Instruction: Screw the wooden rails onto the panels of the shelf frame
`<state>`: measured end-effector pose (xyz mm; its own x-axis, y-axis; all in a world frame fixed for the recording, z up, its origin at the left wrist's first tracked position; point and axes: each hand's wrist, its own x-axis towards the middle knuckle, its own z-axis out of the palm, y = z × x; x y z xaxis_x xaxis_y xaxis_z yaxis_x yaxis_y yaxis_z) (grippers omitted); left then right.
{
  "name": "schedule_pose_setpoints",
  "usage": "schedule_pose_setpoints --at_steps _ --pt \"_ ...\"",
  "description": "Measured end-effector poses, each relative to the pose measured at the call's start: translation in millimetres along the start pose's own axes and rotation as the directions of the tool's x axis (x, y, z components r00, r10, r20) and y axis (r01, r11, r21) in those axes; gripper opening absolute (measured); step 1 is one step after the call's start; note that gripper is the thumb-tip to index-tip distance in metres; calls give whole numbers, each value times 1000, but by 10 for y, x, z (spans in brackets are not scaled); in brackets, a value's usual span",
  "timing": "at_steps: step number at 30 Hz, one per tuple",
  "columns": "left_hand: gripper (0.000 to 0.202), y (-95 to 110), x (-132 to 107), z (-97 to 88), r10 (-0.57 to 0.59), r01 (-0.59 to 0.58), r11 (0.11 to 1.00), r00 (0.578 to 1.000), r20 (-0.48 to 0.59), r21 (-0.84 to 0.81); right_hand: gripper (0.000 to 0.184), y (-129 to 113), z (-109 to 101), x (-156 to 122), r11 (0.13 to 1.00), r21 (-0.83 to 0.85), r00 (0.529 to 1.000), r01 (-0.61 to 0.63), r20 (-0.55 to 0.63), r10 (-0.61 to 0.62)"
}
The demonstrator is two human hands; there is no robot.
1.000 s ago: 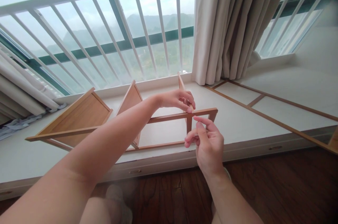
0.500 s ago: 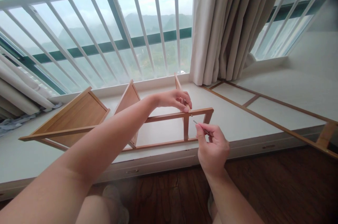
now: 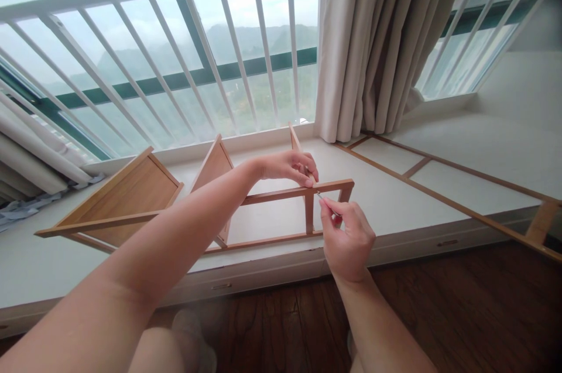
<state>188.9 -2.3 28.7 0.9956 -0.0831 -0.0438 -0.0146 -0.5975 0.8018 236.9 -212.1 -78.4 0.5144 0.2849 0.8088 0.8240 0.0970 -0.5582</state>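
A partly assembled wooden shelf unit lies on its side on the white window ledge, its near side frame [image 3: 281, 196] facing me. My left hand [image 3: 290, 166] is closed over the frame at the top shelf joint, its fingers bent around the wood there. Just below and right of it, my right hand [image 3: 349, 238] pinches a thin metal Allen key [image 3: 321, 196]. The key's tip meets the frame close to a small fastener, though my fingers hide most of the tool. A large shelf board [image 3: 116, 203] and a middle shelf board [image 3: 215, 162] stand slanted within the unit.
A second ladder-like wooden side frame [image 3: 395, 173] lies at the right, reaching past the ledge [image 3: 395, 209] front. White railings [image 3: 259, 16] and beige curtains [image 3: 351, 51] stand behind. Drawers with handles run below, above a dark wood floor [image 3: 281, 326].
My right hand has moved slightly left and up, bringing the Allen key's tip from just off the frame onto the joint. My left hand stays in place on the wood.
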Motion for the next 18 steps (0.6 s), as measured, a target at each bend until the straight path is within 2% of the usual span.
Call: schedule_pose_setpoints --at_steps 12,18 --pt "38 -22 9 5 -11 11 1000 1000 -6 9 5 -11 11 22 1000 -8 1000 -18 -2 18" --pt "37 -5 1 6 -7 7 1000 1000 8 3 4 -76 -37 102 997 -58 998 54 47 -51"
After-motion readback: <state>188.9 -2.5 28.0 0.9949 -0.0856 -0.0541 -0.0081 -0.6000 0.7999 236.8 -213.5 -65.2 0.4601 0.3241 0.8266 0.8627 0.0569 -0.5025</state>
